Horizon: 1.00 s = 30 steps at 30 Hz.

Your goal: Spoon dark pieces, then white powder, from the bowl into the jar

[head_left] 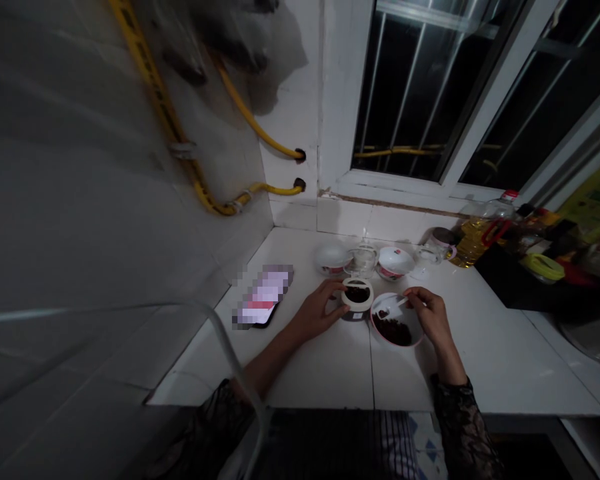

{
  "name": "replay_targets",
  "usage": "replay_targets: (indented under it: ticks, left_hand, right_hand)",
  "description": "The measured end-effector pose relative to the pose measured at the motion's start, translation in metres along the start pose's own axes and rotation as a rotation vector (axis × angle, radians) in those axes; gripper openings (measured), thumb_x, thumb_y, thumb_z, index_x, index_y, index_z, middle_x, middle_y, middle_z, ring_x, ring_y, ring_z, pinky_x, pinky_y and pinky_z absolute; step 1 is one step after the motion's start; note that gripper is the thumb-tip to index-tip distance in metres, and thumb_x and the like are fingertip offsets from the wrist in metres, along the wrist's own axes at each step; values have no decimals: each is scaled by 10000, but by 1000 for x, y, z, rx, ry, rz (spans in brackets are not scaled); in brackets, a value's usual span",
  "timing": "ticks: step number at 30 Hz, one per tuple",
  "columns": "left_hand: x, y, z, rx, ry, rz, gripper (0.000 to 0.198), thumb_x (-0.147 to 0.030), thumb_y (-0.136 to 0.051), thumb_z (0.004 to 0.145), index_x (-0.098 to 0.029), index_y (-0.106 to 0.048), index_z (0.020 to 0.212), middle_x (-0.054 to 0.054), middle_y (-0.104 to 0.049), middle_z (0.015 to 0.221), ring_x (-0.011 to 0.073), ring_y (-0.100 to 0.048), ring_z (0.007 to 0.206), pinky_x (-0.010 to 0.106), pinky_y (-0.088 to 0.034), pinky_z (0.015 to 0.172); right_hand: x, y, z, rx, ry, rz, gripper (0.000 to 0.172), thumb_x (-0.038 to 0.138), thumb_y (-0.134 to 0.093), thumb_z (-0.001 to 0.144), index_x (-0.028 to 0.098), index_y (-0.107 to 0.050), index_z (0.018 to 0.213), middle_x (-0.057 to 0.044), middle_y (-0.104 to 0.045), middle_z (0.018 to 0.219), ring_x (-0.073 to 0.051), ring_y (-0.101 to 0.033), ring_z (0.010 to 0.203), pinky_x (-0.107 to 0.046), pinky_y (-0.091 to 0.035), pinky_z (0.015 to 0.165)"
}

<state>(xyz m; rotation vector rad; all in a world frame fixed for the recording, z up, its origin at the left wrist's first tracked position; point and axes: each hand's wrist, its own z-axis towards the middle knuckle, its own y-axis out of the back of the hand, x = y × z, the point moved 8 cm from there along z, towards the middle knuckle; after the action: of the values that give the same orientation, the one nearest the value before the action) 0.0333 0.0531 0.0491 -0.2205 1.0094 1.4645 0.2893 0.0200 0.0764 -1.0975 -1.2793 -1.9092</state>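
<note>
My left hand (pixel 325 307) grips the side of a small jar (pixel 357 308) with a pale rim and dark contents, which stands on the white tiled counter. Just to its right sits a white bowl (pixel 414 327) holding dark reddish-brown bits. Above that bowl my right hand (pixel 430 312) pinches the handle of a small white spoon (pixel 394 307). The spoon's tip is inside the bowl, near a few dark pieces; how much it carries is too small to tell.
Behind the jar stand two more bowls, one white with red marks (pixel 396 261), and a clear glass container (pixel 363 259). A phone (pixel 267 293) lies to the left. An oil bottle (pixel 473 240) and a black box (pixel 505 277) are at the right. A pale hose (pixel 230 353) crosses the left foreground.
</note>
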Motion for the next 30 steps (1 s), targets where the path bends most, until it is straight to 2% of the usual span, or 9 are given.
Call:
replay_targets:
  ticks: [9,12,15,17,19,23,25,27,30]
  left_hand:
    - [-2,1,1,1,6,-12,315,-335,-613,889,-235,-526,1175,126,-560,1282,247,-587,1158,366,-567,841]
    - [-1,1,1,-2,-1,-15,318,-333,-618,883,-230,-533,1172,128,-562,1282,250,-589,1160,364,-568,833]
    - [0,0,0,-3,5,0,318,-331,-616,882,-227,-533,1171,130,-560,1285,250,-591,1155,362,-567,832]
    - [1,0,0,-1,9,5,310,-332,-610,887,-227,-532,1168,128,-561,1276,244,-595,1143,364,-568,842]
    - [0,0,0,2,6,5,301,-332,-607,891,-227,-530,1163,125,-564,1264,241,-597,1137,364,-571,844]
    - [-1,0,0,5,4,15,302,-319,-606,894,-223,-523,1168,123,-564,1256,241,-590,1153,360,-571,841]
    - [-2,0,1,5,1,12,306,-318,-610,891,-223,-522,1168,124,-563,1258,239,-592,1146,355,-572,830]
    - [-2,0,1,2,-6,5,311,-316,-614,888,-225,-521,1170,126,-561,1263,238,-593,1140,352,-573,823]
    - [-3,1,1,-9,-13,4,312,-314,-617,884,-227,-524,1170,132,-562,1273,244,-589,1148,357,-571,828]
  right_hand:
    - [-6,1,6,-9,5,99,321,500,-602,675,186,-662,700,-2,-583,543,-166,-533,558,-283,-417,573]
    - [2,2,8,-31,36,113,329,505,-595,702,185,-667,723,-9,-595,552,-168,-547,566,-282,-426,573]
    - [21,2,7,-84,116,97,306,472,-566,762,186,-677,777,-12,-620,596,-177,-576,606,-299,-454,633]
    - [40,2,1,-149,213,62,280,429,-537,823,191,-684,830,-21,-645,647,-193,-604,668,-326,-470,707]
    - [63,-2,-9,-208,393,-27,250,373,-502,885,202,-684,866,-38,-673,715,-211,-620,761,-361,-465,800]
    - [101,-32,-37,-67,829,-300,233,215,-443,919,216,-676,905,-48,-699,782,-200,-609,777,-416,-416,910]
    - [104,-36,-44,-42,915,-377,240,174,-436,908,218,-672,918,-44,-704,792,-191,-606,751,-430,-400,926]
    - [100,-24,-42,-119,891,-390,233,184,-437,911,222,-667,919,-39,-701,773,-194,-604,737,-438,-395,933]
    - [83,2,-30,-230,762,-378,222,234,-440,924,224,-661,919,-39,-693,737,-209,-604,734,-433,-407,914]
